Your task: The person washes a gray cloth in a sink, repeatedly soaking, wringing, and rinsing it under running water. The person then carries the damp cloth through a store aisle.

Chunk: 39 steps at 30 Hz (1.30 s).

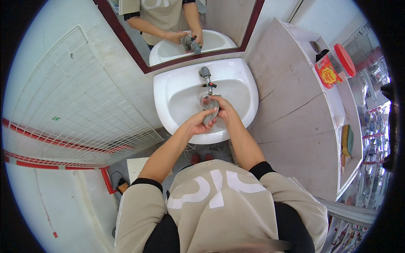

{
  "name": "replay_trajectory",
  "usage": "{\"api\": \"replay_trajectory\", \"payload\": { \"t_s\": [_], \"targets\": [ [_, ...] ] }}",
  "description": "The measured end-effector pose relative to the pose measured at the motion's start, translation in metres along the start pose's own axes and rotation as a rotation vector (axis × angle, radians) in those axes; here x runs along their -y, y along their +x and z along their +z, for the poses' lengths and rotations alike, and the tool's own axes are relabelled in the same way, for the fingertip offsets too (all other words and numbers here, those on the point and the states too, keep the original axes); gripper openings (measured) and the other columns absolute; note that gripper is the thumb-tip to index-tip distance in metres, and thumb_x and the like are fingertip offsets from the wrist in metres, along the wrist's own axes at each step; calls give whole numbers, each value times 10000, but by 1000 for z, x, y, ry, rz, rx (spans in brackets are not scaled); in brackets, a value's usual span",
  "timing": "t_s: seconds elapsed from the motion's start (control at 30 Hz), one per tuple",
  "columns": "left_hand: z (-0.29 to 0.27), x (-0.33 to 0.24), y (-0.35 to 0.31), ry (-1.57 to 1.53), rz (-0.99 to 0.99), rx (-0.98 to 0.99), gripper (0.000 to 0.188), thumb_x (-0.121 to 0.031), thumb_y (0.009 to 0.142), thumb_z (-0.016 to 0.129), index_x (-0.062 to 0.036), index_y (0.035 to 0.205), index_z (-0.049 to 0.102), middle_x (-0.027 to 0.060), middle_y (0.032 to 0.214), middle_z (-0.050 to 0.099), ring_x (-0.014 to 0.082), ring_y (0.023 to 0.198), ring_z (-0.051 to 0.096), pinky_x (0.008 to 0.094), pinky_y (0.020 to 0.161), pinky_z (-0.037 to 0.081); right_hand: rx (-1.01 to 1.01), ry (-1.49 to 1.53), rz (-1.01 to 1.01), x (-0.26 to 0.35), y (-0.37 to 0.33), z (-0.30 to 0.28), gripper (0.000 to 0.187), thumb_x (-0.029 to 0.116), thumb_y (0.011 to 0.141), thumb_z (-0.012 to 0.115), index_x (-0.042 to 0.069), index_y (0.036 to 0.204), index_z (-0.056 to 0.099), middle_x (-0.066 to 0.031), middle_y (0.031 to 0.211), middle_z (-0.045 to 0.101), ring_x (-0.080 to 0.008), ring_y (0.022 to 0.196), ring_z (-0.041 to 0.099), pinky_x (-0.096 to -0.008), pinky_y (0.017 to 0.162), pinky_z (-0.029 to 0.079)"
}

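A bunched grey cloth (210, 110) is held over the white washbasin (247, 90), just below the tap (205, 74). My left hand (200, 121) is closed round its lower left side, thumb on top. Closed on the upper right side is my right hand (225, 106), its fingers nearest the tap's spout. The cloth looks folded or twisted into ridges, and its underside is hidden by my hands. Whether water runs from the tap, I cannot tell.
A dark-framed mirror (147, 50) above the basin reflects my hands and the cloth. White wire grid (84, 101) leans at the left. On the right, a wooden cabinet (291, 101) carries a red-lidded plastic jar (335, 67) and a yellow-green sponge (347, 141).
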<state>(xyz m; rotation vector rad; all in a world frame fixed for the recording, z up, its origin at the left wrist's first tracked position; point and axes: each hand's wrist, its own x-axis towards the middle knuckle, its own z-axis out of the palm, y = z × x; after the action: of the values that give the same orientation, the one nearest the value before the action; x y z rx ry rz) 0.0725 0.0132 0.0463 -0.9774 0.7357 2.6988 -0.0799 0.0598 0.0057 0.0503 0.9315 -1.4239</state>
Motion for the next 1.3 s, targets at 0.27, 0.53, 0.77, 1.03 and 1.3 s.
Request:
{"api": "replay_trajectory", "payload": {
  "t_s": [0.27,0.53,0.77,1.03,1.3],
  "targets": [
    [4,-14,8,520,-25,-180,217,-225,747,690,-90,804,529,0,639,485,50,449,423,199,358,285,-190,57,-108,0,7,12,196,218,889,619,42,837,552,-79,706,570,-204,574,566,-370,530,510],
    [7,-9,18,1046,127,-395,249,-255,712,698,-34,715,582,95,645,566,178,475,515,316,383,366,-390,-128,-249,-5,19,14,248,250,915,572,74,750,519,-33,625,472,-145,538,470,-297,504,426],
    [6,-1,19,1623,252,-520,492,-365,720,660,81,927,651,284,975,644,400,957,625,417,858,489,-481,-547,-301,-15,24,7,325,256,908,521,-42,815,608,-127,713,600,-227,604,559,-390,559,444],
    [12,4,21,1727,304,-522,395,-283,716,632,65,900,663,273,961,650,399,925,634,430,840,504,-630,-1013,-442,-16,25,8,330,233,888,518,-69,792,607,-149,741,609,-219,622,576,-373,542,440],
    [19,-11,10,1520,230,-364,376,-335,707,693,3,865,644,151,713,624,217,707,642,340,572,503,-333,-515,-291,-1,-3,7,335,335,890,575,24,765,590,-91,704,593,-186,660,593,-347,579,469]
  ]
}}
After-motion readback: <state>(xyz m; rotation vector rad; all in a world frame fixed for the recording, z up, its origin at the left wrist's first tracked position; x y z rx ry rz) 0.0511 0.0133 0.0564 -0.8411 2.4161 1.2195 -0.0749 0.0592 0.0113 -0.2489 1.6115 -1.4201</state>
